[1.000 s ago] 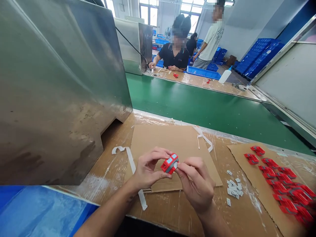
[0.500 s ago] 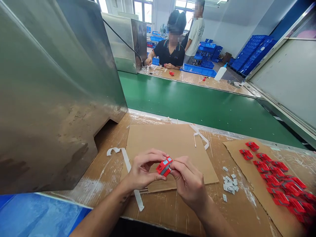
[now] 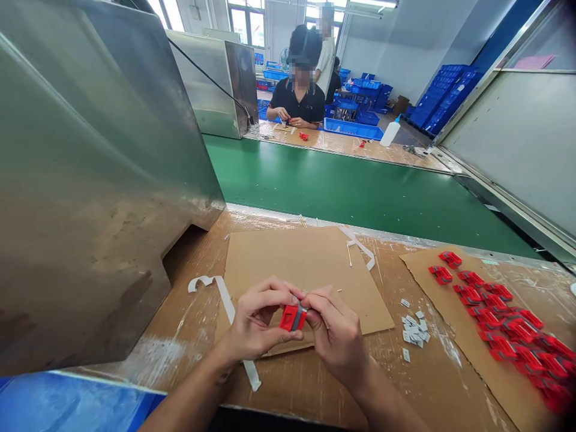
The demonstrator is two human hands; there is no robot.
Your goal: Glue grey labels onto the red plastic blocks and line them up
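A small red part with a grey band [image 3: 293, 318] is held up over the front of a cardboard sheet [image 3: 297, 252]. My left hand [image 3: 261, 318] grips it from the left, fingers on top and thumb below. From the right, my right hand [image 3: 335, 327] pinches its upper right edge; whether a smaller piece sits between those fingertips is hidden. Small grey plates [image 3: 414, 331] lie in a loose pile to the right of the sheet. Farther right, several red parts [image 3: 495, 321] are spread over another cardboard piece [image 3: 454, 309].
A large metal housing [image 3: 99, 180] stands at the left. White tape [image 3: 225, 300] edges the sheet, and a cotton swab [image 3: 349, 254] lies on it. Beyond runs a green belt [image 3: 342, 186], with a seated person [image 3: 299, 99] and a white bottle [image 3: 390, 132] across it.
The red part has been turned in my hands, so its side faces up more. The view has shifted slightly. Across the belt, the seated person's hands have come together, and the standing person has moved left.
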